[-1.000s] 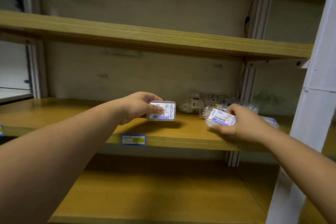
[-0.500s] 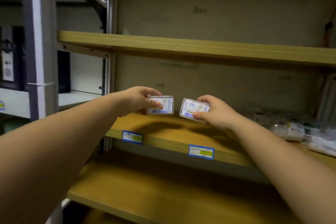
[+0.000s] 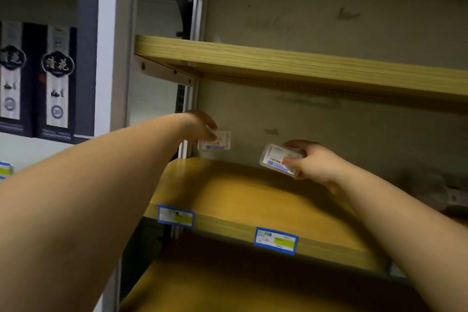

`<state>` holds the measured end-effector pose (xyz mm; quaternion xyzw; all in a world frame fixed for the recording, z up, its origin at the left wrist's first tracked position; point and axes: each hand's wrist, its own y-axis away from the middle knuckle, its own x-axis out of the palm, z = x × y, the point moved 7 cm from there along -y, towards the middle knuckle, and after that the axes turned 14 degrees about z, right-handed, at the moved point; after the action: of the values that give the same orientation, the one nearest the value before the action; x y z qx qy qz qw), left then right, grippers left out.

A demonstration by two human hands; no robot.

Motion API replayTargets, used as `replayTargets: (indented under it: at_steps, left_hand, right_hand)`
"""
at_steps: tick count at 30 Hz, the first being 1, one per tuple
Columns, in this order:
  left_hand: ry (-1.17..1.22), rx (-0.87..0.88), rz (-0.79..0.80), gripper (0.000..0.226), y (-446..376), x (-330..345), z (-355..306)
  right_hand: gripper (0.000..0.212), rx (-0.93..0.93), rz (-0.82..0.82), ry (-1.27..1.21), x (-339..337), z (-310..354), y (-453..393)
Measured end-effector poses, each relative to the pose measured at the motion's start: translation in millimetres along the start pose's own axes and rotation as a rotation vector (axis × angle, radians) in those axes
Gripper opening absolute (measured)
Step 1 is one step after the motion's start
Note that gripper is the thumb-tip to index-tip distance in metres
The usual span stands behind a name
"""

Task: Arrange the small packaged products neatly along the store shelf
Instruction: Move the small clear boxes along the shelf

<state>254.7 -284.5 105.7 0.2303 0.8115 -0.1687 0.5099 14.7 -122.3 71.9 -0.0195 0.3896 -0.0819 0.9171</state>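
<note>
Three wooden boards show, and the middle shelf point(image 3: 253, 200) is the working one, its left end bare. I judge both packs are being carried there to begin a row from the corner. Two blue price tags point(image 3: 275, 240) sit on its front edge. Dark boxes point(image 3: 57, 83) stand in the next bay, well apart. A blurred heap of packs point(image 3: 435, 190) lies far right on the same board. Nothing blocks the corner except the upright post. The left hand point(image 3: 200, 125) is clamped on one small pack point(image 3: 217, 140), held above the board near the back wall. The right hand point(image 3: 312, 163) grips another pack point(image 3: 279, 159), tilted, also off the board.
</note>
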Motion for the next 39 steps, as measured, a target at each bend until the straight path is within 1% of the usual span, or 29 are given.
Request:
replayTargets:
  at_steps: [3, 5, 8, 12, 17, 18, 20, 21, 22, 23, 25, 26, 27, 28, 29, 31, 32, 35, 37, 39]
  left_hand:
    - [0.02, -0.002, 0.1, 0.048, -36.3, 10.2, 19.5]
    - [-0.02, 0.025, 0.134, 0.047, -56.1, 18.0, 28.0]
    - [-0.089, 0.053, 0.161, 0.047, -80.2, 29.9, 38.5]
    - [-0.148, 0.084, 0.19, 0.053, -105.3, 42.6, 47.4]
    - [-0.119, 0.089, 0.222, 0.05, -117.8, 40.3, 57.2]
    - [-0.118, 0.08, 0.224, 0.053, -118.5, 39.8, 59.3]
    - [-0.11, 0.076, 0.228, 0.07, -116.0, 39.6, 61.1]
    - [-0.093, 0.084, 0.212, 0.078, -111.6, 37.9, 60.1]
    - [-0.072, 0.106, 0.171, 0.081, -105.8, 33.5, 56.5]
    - [-0.052, 0.146, 0.102, 0.077, -97.4, 26.6, 49.6]
    - [0.039, 0.245, -0.095, 0.055, -78.2, 10.7, 32.4]
    - [0.132, 0.274, -0.164, 0.044, -69.8, 5.2, 25.1]
    - [0.258, 0.273, -0.179, 0.035, -64.2, 3.2, 21.4]
    - [0.352, 0.24, -0.139, 0.028, -61.4, 5.3, 20.8]
    - [0.377, 0.178, -0.061, 0.023, -58.8, 11.8, 21.5]
    - [0.254, 0.064, 0.086, 0.026, -52.5, 24.0, 26.4]
    - [0.206, 0.038, 0.105, 0.03, -50.6, 25.7, 30.8]
    - [0.159, 0.006, 0.019, 0.038, -48.1, 19.8, 44.9]
    - [0.148, -0.048, 0.023, 0.039, -47.3, 21.2, 51.7]
    - [0.117, -0.084, 0.046, 0.037, -47.2, 24.6, 55.6]
  right_hand:
    - [0.046, 0.035, 0.022, 0.019, 5.7, -2.4, -12.6]
    - [0.045, 0.043, 0.025, 0.01, 8.1, -5.0, -22.8]
    - [0.043, 0.042, 0.033, 0.013, 11.5, -8.0, -37.2]
    - [0.036, 0.046, 0.06, 0.034, 17.6, -10.5, -53.5]
    - [0.036, 0.049, 0.099, 0.036, 29.1, -10.3, -70.5]
    - [0.036, 0.054, 0.11, 0.041, 31.7, -9.6, -72.7]
    - [0.042, 0.075, 0.122, 0.033, 37.4, -8.5, -78.1]
    - [0.044, 0.087, 0.125, 0.018, 40.4, -7.6, -80.5]
    - [0.043, 0.092, 0.128, 0.005, 43.6, -5.7, -83.2]
    - [0.039, 0.092, 0.132, 0.0, 46.7, -2.3, -86.0]
    - [0.025, 0.079, 0.136, -0.011, 53.1, 8.7, -92.4]
    - [0.017, 0.07, 0.135, -0.029, 56.4, 15.0, -96.2]
    - [0.012, 0.063, 0.132, -0.046, 60.3, 21.8, -100.3]
    - [0.01, 0.054, 0.13, -0.058, 64.4, 28.0, -104.8]
    - [0.013, 0.044, 0.13, -0.072, 69.9, 33.6, -109.2]
    - [0.027, 0.045, 0.131, -0.121, 82.8, 39.9, -118.8]
    - [0.033, 0.051, 0.133, -0.143, 89.6, 42.3, -122.9]
    - [0.043, 0.051, 0.139, -0.195, 106.2, 47.9, -132.3]
    - [0.046, 0.053, 0.134, -0.21, 111.3, 50.7, -137.1]
    - [0.043, 0.051, 0.122, -0.208, 114.1, 52.3, -140.7]
